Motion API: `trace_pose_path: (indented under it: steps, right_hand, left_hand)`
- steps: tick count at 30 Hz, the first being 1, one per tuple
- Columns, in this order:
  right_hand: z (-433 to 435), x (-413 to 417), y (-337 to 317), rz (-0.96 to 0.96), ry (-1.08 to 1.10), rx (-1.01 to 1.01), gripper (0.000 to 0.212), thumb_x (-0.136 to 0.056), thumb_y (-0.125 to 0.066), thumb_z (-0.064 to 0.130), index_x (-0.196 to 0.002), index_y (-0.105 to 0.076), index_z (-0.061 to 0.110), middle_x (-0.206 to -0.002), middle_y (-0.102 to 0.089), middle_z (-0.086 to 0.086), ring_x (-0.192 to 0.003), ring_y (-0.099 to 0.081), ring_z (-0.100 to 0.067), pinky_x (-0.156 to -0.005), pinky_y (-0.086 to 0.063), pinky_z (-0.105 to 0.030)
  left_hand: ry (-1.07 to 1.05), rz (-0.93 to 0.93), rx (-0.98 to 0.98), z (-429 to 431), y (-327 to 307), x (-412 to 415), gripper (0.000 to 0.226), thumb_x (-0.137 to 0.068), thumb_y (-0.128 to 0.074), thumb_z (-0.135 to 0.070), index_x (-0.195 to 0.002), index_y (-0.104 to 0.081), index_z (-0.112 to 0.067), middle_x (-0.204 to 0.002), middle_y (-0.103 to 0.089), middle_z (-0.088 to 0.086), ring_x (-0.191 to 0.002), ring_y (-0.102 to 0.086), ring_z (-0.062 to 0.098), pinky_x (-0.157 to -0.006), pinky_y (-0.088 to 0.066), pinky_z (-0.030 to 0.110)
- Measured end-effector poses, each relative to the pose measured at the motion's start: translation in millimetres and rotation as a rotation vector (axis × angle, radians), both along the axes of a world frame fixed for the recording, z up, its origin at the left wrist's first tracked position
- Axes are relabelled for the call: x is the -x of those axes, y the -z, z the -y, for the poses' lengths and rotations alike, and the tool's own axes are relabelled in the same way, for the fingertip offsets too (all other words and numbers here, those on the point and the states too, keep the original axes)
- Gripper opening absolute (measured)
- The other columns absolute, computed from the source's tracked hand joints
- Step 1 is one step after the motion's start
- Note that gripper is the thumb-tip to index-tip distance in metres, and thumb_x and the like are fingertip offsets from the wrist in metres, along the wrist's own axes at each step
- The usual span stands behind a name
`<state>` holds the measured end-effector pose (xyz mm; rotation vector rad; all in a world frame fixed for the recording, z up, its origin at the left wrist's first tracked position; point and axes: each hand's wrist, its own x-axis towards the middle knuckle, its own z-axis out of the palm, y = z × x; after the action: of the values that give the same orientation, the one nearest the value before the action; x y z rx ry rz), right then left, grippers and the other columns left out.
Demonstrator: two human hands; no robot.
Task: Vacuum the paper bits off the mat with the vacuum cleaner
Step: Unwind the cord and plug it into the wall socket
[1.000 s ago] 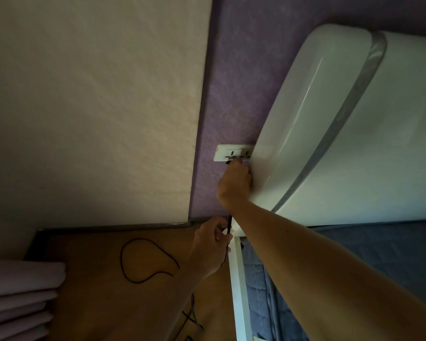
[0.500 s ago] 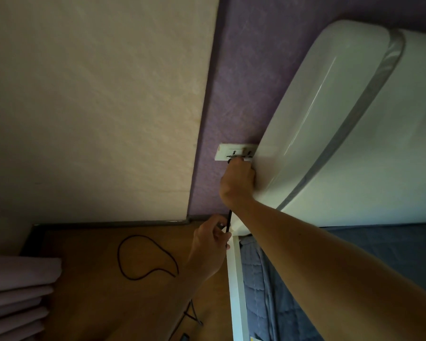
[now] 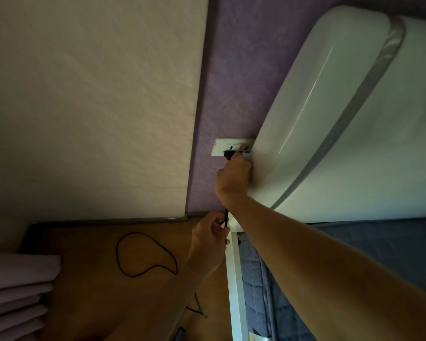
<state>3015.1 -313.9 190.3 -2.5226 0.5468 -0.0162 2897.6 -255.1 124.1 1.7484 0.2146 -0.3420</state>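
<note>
Black cord (image 3: 225,219) is the nearest thing I have hold of: my left hand (image 3: 208,244) is curled loosely round it just below the bed corner, fingers closed enough to guide it, not to clamp it. I judge the cord light and limp; it will kink and drag, so the stiff plug end is the place to grip, with the cord only steadied. More of it lies in a slack loop (image 3: 145,254) on the wooden floor (image 3: 84,279) to my left, and another strand trails off toward the bottom edge.

Farther up, my right hand (image 3: 234,177) is closed on the plug (image 3: 229,155), pressing it at the white wall socket (image 3: 231,146) on the purple wall (image 3: 221,94). The plug looks hard and small, easy to pinch but easy to slip if I push crooked. I cannot tell whether its pins are fully seated, because my knuckles cover the joint. The socket's right end is squeezed against the white padded headboard (image 3: 330,107), which leaves my hand little room.

Hidden from me: the vacuum cleaner itself, the mat and the paper bits are nowhere in this view, so I cannot say where they lie. The room is dim, and a small dark object at the bottom edge is too cut off to name. Folded pale cloth (image 3: 15,291) sits low on the left; blue bedding (image 3: 268,303) is on the right.
</note>
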Motion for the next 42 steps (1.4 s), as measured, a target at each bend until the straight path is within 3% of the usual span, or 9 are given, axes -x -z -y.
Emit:
trace_pose_path:
  steps: [5, 8, 11, 16, 27, 32, 37, 39, 42]
  right_hand:
    - [0, -8, 0, -0.013, 0.025, 0.005, 0.028, -0.092, -0.053, -0.001, -0.120, -0.056, -0.003, -0.122, -0.061, -0.021, -0.114, -0.060, -0.029, -0.090, -0.049, -0.030]
    - [1, -7, 9, 0.024, 0.001, 0.011, 0.027, -0.090, -0.050, -0.005, -0.116, -0.057, -0.005, -0.118, -0.062, -0.023, -0.110, -0.062, -0.031, -0.088, -0.050, -0.032]
    - [3, -5, 20, 0.105, -0.007, 0.011, 0.026, -0.096, -0.048, -0.002, -0.120, -0.055, -0.005, -0.117, -0.063, -0.023, -0.109, -0.062, -0.031, -0.090, -0.051, -0.033]
    - [-2, 0, 41, 0.290, 0.025, -0.016, 0.035, -0.100, -0.045, 0.003, -0.133, -0.046, -0.008, -0.115, -0.062, -0.027, -0.106, -0.062, -0.037, -0.090, -0.052, -0.038]
    - [-5, 0, 51, 0.462, 0.043, -0.131, 0.039, -0.094, -0.053, -0.002, -0.132, -0.048, -0.011, -0.108, -0.066, -0.028, -0.102, -0.065, -0.039, -0.087, -0.056, -0.044]
    - [-2, 0, 42, 0.324, 0.040, -0.159, 0.039, -0.100, -0.045, 0.010, -0.136, -0.044, -0.006, -0.118, -0.063, -0.022, -0.112, -0.061, -0.032, -0.094, -0.052, -0.037]
    - [3, 5, 9, -0.086, -0.101, -0.092, 0.063, -0.100, -0.045, 0.018, -0.151, -0.012, 0.001, -0.139, -0.046, -0.022, -0.127, -0.050, -0.032, -0.099, -0.046, -0.036]
    - [4, 10, -11, -0.204, -0.173, -0.048, 0.063, -0.098, -0.048, 0.019, -0.149, -0.016, 0.001, -0.142, -0.041, -0.023, -0.128, -0.047, -0.035, -0.099, -0.045, -0.039]
    - [5, 17, -49, -0.250, -0.292, 0.032, 0.058, -0.098, -0.050, 0.021, -0.147, -0.023, 0.005, -0.143, -0.040, -0.021, -0.129, -0.045, -0.035, -0.099, -0.043, -0.041]
  left_hand:
    - [-0.031, -0.018, 0.014, -5, 0, -5, 0.009, -0.094, -0.060, -0.003, -0.098, -0.065, -0.010, -0.078, -0.069, 0.011, -0.061, -0.067, 0.013, -0.051, -0.048, 0.014]
    - [-0.034, -0.024, 0.009, -10, 0, -5, 0.014, -0.093, -0.062, -0.003, -0.095, -0.066, -0.016, -0.073, -0.068, 0.006, -0.062, -0.069, 0.014, -0.053, -0.053, 0.021]
    - [-0.039, -0.026, 0.010, -13, -1, -5, 0.019, -0.092, -0.062, -0.002, -0.093, -0.065, -0.021, -0.070, -0.067, 0.000, -0.063, -0.069, 0.014, -0.054, -0.055, 0.023]
    - [-0.019, -0.036, 0.028, -14, 3, -6, 0.013, -0.094, -0.061, -0.003, -0.101, -0.066, -0.011, -0.076, -0.068, 0.003, -0.061, -0.067, 0.009, -0.053, -0.055, 0.019]
    - [-0.008, -0.001, -0.014, -10, 11, -6, 0.014, -0.093, -0.061, -0.003, -0.098, -0.068, -0.014, -0.075, -0.069, 0.002, -0.062, -0.067, 0.010, -0.053, -0.050, 0.015]
    - [0.042, -0.015, -0.093, -18, 2, -7, 0.010, -0.091, -0.066, -0.011, -0.099, -0.068, -0.017, -0.078, -0.068, -0.008, -0.071, -0.066, 0.001, -0.063, -0.049, 0.014]
    - [0.139, 0.023, -0.214, -36, -37, -10, 0.016, -0.095, -0.061, -0.017, -0.106, -0.056, -0.029, -0.098, -0.066, -0.010, -0.088, -0.065, 0.000, -0.069, -0.047, 0.007]
    - [0.171, 0.090, -0.311, -50, -56, -16, 0.012, -0.097, -0.059, -0.022, -0.108, -0.056, -0.024, -0.101, -0.064, -0.011, -0.087, -0.063, -0.002, -0.071, -0.046, 0.006]
    - [0.168, 0.110, -0.416, -74, -94, -28, 0.033, -0.094, -0.062, -0.030, -0.125, -0.054, -0.022, -0.108, -0.059, -0.009, -0.100, -0.058, 0.007, -0.080, -0.045, 0.013]
